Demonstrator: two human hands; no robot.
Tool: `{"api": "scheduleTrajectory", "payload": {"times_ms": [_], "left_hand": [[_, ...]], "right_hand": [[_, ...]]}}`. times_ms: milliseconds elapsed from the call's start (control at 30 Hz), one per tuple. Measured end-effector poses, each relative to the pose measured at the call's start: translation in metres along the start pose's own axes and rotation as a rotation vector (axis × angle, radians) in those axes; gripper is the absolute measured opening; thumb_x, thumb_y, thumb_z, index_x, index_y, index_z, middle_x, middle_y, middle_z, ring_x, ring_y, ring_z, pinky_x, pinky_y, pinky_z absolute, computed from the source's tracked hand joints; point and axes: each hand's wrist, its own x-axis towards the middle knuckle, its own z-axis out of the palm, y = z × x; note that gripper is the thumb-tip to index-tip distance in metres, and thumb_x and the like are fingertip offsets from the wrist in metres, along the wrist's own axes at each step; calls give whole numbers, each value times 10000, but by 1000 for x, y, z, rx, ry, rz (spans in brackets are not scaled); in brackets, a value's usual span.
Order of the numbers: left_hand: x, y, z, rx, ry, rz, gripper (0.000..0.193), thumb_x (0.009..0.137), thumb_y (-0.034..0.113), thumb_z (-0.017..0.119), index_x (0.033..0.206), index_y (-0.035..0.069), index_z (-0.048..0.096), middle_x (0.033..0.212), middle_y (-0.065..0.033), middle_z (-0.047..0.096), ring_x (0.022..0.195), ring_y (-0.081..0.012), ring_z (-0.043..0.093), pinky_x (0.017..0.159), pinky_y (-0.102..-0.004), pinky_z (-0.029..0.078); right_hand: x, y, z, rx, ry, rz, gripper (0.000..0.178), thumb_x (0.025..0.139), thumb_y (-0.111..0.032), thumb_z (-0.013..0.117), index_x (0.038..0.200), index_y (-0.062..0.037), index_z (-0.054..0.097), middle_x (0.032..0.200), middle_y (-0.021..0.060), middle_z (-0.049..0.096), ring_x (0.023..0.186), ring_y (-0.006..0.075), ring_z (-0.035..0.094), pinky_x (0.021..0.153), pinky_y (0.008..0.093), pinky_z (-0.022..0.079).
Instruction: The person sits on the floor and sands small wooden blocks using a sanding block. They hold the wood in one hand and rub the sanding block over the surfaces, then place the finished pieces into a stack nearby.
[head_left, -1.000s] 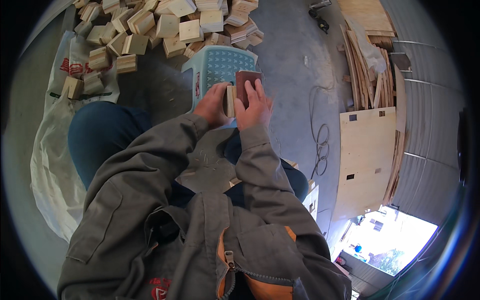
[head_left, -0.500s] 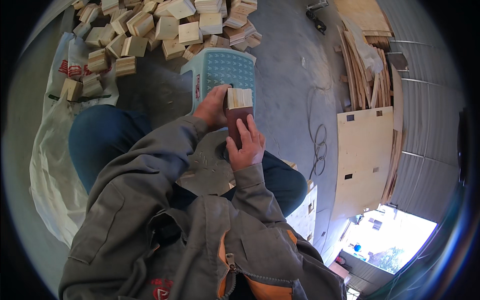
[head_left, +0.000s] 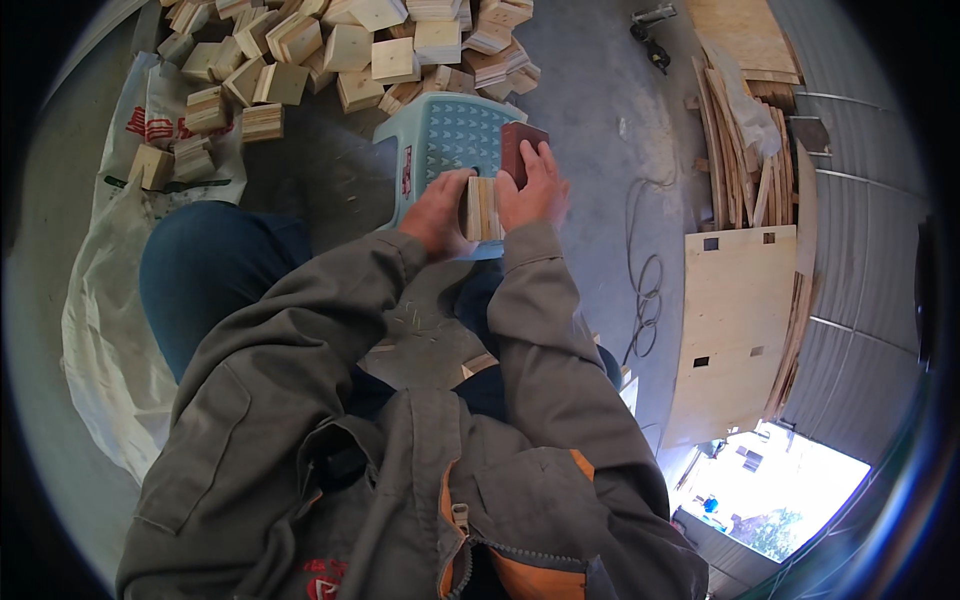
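Note:
A light-blue plastic stool (head_left: 448, 128) stands before my knees. My left hand (head_left: 441, 216) is closed around the left side of a layered plywood block (head_left: 484, 210), which it holds at the stool's near edge. In my right hand (head_left: 536, 188) is a reddish-brown sanding block (head_left: 514, 148), gripped from its right side above the stool's right part. The heel of this hand is close against the plywood block's right side; whether they touch I cannot tell.
Many similar plywood blocks (head_left: 350, 50) lie heaped beyond the stool. Several more rest on a white woven sack (head_left: 110, 290) at the left. Rightward are a looped cable (head_left: 645, 295) on the floor, leaning plywood sheets (head_left: 735, 330) and stacked boards (head_left: 715, 150).
My right hand has moved the sanding block forward and right, from the near side of the plywood block to beyond it. My left hand has shifted slightly nearer, still holding the plywood block.

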Motion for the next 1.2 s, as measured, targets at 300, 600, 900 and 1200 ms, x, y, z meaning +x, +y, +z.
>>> {"api": "scheduleTrajectory", "payload": {"times_ms": [300, 600, 900, 1200], "left_hand": [[7, -13, 2, 18, -49, 35, 1022, 608, 123, 950, 1493, 71, 443, 1413, -226, 548, 1344, -440, 557, 1147, -460, 488], [9, -11, 0, -7, -58, 78, 922, 693, 132, 912, 1484, 57, 443, 1383, -237, 566, 1316, -450, 568, 1129, -473, 490], [8, -7, -3, 6, -79, 28, 1017, 630, 131, 946, 1507, 73, 434, 1430, -230, 540, 1354, -447, 552, 1150, -464, 484], [9, -10, 0, -5, -102, 51, 1029, 620, 116, 943, 1507, 65, 423, 1433, -225, 529, 1351, -438, 548, 1160, -459, 473]], "right_hand": [[-121, 17, -33, 44, 29, -96, 662, 847, -218, 803, 1482, -127, 640, 1611, 184, 528, 1399, 382, 548, 1156, 491, 412], [-142, 33, -36, 157, 91, -140, 671, 800, -180, 847, 1444, -132, 666, 1594, 179, 545, 1317, 396, 594, 1112, 500, 443], [-6, 23, -4, 135, 27, -97, 641, 818, -245, 820, 1437, -158, 678, 1577, 148, 573, 1341, 398, 583, 1145, 490, 449], [-12, 45, 8, 222, 88, -134, 644, 836, -257, 811, 1455, -155, 664, 1597, 161, 551, 1366, 411, 563, 1180, 479, 426]]}}
